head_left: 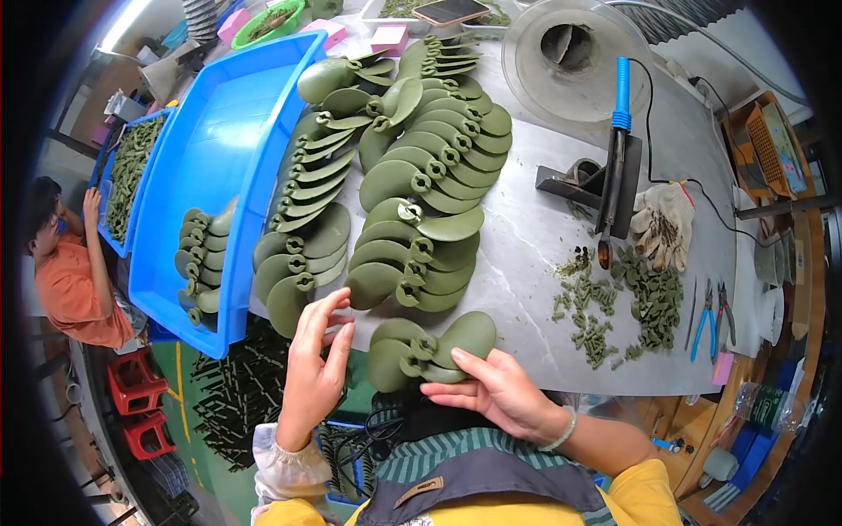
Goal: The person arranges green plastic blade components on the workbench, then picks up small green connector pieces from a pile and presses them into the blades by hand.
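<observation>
Rows of olive-green plastic propellers (412, 188) lie overlapped on a grey metal table (526, 237). My right hand (500, 390) rests at the table's near edge, fingers touching a small stack of green propellers (425, 349). My left hand (317, 364) is raised beside that stack, fingers apart and slightly curled, close to the lowest propeller of the left row (294, 294); it holds nothing that I can see.
A blue tray (219, 140) at the left holds more propellers. A soldering iron (614, 149) on a stand, a work glove (664, 223), green plastic offcuts (614, 302) and pliers (712, 316) lie at the right. Another person in orange (70, 263) sits at far left.
</observation>
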The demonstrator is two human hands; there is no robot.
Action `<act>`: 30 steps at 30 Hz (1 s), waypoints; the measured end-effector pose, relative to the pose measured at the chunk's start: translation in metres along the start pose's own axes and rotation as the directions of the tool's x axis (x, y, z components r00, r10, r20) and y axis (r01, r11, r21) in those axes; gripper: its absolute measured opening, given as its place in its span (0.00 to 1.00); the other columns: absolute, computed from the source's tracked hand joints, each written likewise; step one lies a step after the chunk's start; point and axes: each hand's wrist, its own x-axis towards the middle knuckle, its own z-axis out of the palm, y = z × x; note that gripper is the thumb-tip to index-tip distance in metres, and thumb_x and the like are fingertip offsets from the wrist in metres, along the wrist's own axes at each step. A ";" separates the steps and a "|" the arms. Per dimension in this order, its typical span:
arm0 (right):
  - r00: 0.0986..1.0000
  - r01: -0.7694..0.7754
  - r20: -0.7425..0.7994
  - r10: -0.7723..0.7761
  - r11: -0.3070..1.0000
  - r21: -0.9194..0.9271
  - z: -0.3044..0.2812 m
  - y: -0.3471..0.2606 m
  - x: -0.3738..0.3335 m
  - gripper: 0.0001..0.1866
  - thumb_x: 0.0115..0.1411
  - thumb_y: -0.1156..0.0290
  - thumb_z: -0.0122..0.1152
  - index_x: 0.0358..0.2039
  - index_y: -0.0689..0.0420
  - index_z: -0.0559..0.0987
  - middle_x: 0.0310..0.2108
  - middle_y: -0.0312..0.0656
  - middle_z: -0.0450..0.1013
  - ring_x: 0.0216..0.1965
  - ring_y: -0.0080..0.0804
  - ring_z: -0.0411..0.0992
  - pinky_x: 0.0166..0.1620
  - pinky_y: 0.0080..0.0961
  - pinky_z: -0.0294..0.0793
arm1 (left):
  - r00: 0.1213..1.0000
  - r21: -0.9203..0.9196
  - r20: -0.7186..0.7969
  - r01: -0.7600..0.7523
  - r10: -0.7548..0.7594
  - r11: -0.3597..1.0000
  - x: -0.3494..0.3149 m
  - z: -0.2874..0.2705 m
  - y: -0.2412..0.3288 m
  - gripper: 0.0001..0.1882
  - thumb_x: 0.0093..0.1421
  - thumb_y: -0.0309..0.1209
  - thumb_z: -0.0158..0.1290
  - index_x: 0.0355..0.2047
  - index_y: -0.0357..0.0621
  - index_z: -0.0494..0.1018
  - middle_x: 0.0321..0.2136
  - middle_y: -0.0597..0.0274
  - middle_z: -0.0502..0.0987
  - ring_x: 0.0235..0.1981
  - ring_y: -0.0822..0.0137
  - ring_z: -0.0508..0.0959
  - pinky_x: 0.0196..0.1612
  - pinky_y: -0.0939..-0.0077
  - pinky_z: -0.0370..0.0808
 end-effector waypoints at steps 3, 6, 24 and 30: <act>0.993 0.121 -0.004 -0.121 0.988 0.096 0.012 -0.001 0.012 0.22 0.72 0.64 0.47 0.58 0.67 0.67 0.52 0.52 0.73 0.52 0.40 0.76 0.56 0.34 0.78 | 0.998 -0.152 -0.061 -0.021 0.012 0.988 0.014 0.008 0.000 0.23 0.70 0.27 0.46 0.64 0.39 0.61 0.54 0.56 0.70 0.54 0.66 0.74 0.58 0.74 0.68; 0.982 0.164 0.073 -0.173 0.980 0.115 0.016 -0.007 0.031 0.21 0.72 0.66 0.46 0.59 0.65 0.65 0.54 0.48 0.71 0.52 0.39 0.75 0.57 0.35 0.76 | 0.998 -0.297 -0.044 -0.056 0.045 0.953 0.027 0.008 0.002 0.22 0.71 0.26 0.45 0.64 0.37 0.61 0.54 0.55 0.70 0.55 0.66 0.73 0.60 0.73 0.68; 0.984 0.038 0.178 0.003 0.974 -0.225 -0.018 -0.008 -0.010 0.15 0.73 0.66 0.46 0.53 0.63 0.69 0.51 0.51 0.74 0.51 0.35 0.76 0.55 0.28 0.76 | 0.846 0.403 -0.118 -0.437 0.519 0.804 0.192 -0.041 0.016 0.16 0.61 0.28 0.57 0.50 0.37 0.73 0.42 0.51 0.79 0.43 0.58 0.79 0.46 0.67 0.77; 0.971 0.123 0.230 -0.060 0.956 -0.267 -0.030 -0.008 -0.043 0.13 0.73 0.69 0.46 0.49 0.64 0.73 0.47 0.48 0.76 0.49 0.32 0.76 0.53 0.26 0.77 | 0.835 0.714 -0.078 -0.334 0.544 0.615 0.227 -0.029 0.019 0.16 0.55 0.38 0.63 0.39 0.44 0.76 0.30 0.58 0.75 0.36 0.58 0.74 0.40 0.63 0.71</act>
